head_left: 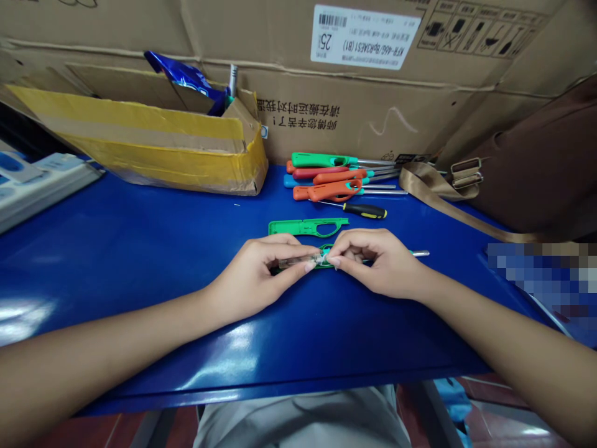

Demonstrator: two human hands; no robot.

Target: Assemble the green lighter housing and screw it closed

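Left hand [261, 274]: pinches the green lighter [321, 258]'s clear end.
Right hand [373, 258]: pinches its middle.
Lighter: between both, on blue worktop [140, 249].

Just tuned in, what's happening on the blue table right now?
A person works with both hands at the middle of the blue table. The left hand and right hand together pinch a green lighter with a clear tube and a metal rod sticking out to the right. A separate green shell half lies just behind the hands. Farther back sits a pile of finished lighters and a black-handled screwdriver.
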